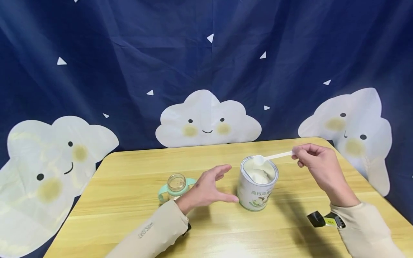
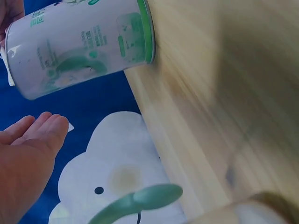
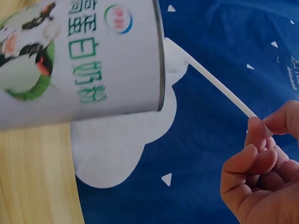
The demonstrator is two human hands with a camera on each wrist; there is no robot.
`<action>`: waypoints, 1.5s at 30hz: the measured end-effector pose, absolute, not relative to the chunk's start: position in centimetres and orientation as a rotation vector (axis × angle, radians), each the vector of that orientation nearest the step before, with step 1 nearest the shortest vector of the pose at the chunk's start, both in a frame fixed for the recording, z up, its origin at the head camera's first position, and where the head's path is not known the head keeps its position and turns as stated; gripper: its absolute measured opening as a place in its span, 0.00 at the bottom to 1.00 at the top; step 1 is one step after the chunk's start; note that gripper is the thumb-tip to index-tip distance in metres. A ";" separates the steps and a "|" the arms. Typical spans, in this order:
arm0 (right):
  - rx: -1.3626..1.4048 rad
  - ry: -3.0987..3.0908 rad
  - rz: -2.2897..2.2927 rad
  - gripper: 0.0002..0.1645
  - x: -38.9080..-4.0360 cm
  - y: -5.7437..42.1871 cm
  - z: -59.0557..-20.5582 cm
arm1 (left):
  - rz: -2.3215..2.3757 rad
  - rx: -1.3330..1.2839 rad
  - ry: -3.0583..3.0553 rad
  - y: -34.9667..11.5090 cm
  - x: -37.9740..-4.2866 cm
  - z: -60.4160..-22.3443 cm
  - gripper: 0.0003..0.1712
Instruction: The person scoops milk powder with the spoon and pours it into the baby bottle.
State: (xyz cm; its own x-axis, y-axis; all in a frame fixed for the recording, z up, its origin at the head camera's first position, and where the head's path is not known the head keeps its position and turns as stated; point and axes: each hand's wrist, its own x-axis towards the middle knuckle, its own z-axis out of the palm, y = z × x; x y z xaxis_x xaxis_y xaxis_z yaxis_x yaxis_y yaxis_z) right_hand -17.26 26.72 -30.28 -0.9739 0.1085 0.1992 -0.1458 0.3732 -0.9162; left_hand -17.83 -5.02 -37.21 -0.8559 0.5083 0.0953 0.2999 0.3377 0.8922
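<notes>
My right hand pinches the end of a white measuring scoop's long handle. The scoop's bowl is over the open top of a milk powder can. White powder shows inside the can, which stands upright on the table. On the can's left side my left hand is held with thumb and fingers spread apart, holding nothing. In the left wrist view the fingers are extended beside the can. Behind my left wrist stands an uncapped baby bottle with green handles, partly hidden by the arm.
The wooden table ends at a far edge just behind the can. Beyond it hangs a dark blue curtain printed with smiling clouds. A small black device is strapped at my right wrist.
</notes>
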 end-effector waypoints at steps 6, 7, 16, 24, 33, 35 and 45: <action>0.045 -2.505 1.483 0.15 -17.1 26.9 -30.8 | 1.512 0.730 2.398 -3.9 -18.1 -37.9 0.58; 0.050 -2.510 1.477 0.15 -17.1 26.9 -30.9 | 1.513 0.729 2.396 -3.7 -18.1 -38.0 0.59; 0.070 -2.516 1.448 0.15 -17.3 26.5 -31.7 | 1.534 0.716 2.372 -2.5 -18.7 -38.5 0.59; 0.114 -2.564 1.299 0.13 -17.3 26.4 -32.1 | 1.600 0.715 2.330 -1.3 -18.9 -38.9 0.61; 0.149 -2.592 1.192 0.10 -17.5 25.9 -32.4 | 1.648 0.749 2.345 -0.4 -19.4 -39.2 0.58; 0.155 -2.599 1.178 0.09 -17.5 25.9 -32.5 | 1.664 0.750 2.335 -0.3 -19.5 -39.3 0.58; 0.264 -2.561 1.027 0.07 -17.5 24.8 -32.6 | 1.700 0.745 2.349 0.3 -19.8 -39.7 0.56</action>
State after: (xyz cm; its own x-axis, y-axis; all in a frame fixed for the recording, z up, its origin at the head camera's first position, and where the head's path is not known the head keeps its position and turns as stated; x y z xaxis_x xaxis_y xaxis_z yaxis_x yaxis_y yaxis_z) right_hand -17.53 24.79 -32.58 -0.9150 -0.0365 0.4017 -0.3040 0.7171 -0.6272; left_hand -19.79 0.30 -39.74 -0.8658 0.4720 0.1659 0.3051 0.2354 0.9228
